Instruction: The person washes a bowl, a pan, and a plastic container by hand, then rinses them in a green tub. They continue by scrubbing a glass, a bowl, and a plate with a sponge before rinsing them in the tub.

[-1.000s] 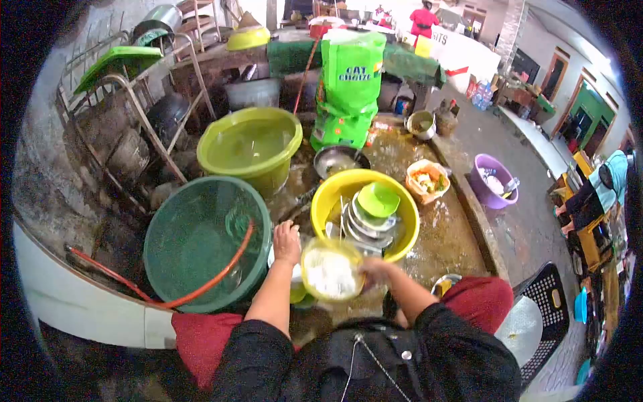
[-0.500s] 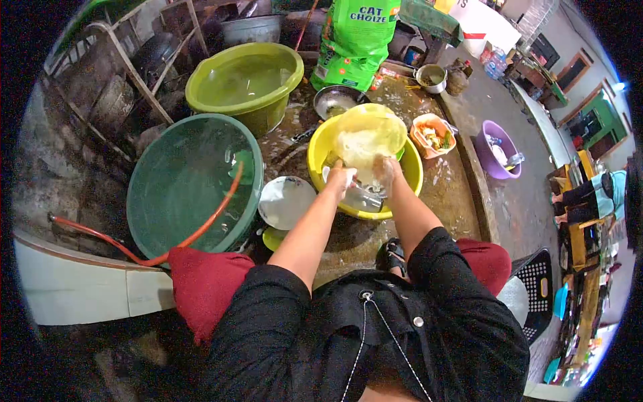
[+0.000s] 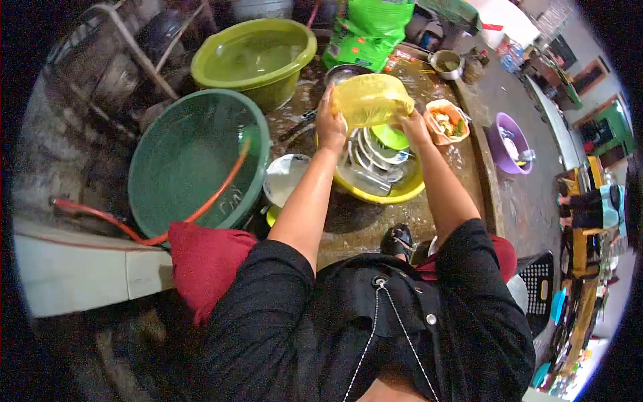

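Note:
A translucent yellow plastic bowl (image 3: 370,98) is held up on its side between my two hands. My left hand (image 3: 331,126) grips its left edge, with the thumb towards me. On the opposite side my right hand (image 3: 411,126) is closed around the lower right rim. Below it sits a yellow basin (image 3: 416,191) holding several white plates (image 3: 365,153), a light green bowl (image 3: 390,137) and a clear drinking glass (image 3: 368,182) lying tilted. A frying pan (image 3: 346,72) is partly hidden behind the raised bowl.
At left stand a dark green tub (image 3: 181,161) with an orange hose (image 3: 224,191), an olive tub (image 3: 254,67) and a white bowl (image 3: 284,179). An orange container of scraps (image 3: 447,122) and a purple basin (image 3: 507,144) are at right. Another person (image 3: 593,208) is at far right.
Both hands have lifted the yellow bowl up out of the basin and turned it on its side. The plates and green bowl underneath show more now. The camera view has shifted slightly.

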The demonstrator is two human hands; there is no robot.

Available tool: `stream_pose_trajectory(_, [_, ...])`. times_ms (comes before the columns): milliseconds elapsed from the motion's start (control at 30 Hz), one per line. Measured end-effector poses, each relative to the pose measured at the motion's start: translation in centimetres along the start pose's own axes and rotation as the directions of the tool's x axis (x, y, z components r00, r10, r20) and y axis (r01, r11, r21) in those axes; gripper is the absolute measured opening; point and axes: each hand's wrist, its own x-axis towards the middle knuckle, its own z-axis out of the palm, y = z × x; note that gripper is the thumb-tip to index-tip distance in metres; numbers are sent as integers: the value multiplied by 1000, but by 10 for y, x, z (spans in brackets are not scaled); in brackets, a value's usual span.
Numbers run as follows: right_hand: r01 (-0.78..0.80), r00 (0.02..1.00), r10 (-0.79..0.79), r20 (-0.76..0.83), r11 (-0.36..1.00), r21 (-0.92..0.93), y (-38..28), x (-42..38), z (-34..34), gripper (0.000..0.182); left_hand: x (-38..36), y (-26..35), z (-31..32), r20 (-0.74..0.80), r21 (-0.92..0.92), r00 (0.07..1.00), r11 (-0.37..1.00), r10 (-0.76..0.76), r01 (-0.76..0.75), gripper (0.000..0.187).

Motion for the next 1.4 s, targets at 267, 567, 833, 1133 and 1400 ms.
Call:
stream_pose_trajectory(267, [-45,975,112,194,947,-319,63,-50,13,57,59,-22,-188,-592,-138,805,989,-38,-55,41])
stream_pose_trajectory(567, [-432,885,432,177,901,-39,144,-107,16,36,-8,-27,-277,-680,604,730,519,-60,605,72])
stream_pose_trajectory(833, [-471,875,469,117,882,-18,107,-114,50,30,-31,-116,-287,-375,-627,195,403,-906,667,58])
stream_pose_trajectory(1133, [-474,853,437,284,878,72,78,-92,106,26,-6,-56,-250,-18,-816,312,194,-950,545,43])
stream_pose_trajectory(1400, [-556,808,391,440,753,352,31,-61,167,29,10,-57,-230,19,-721,446,297,-895,627,47])
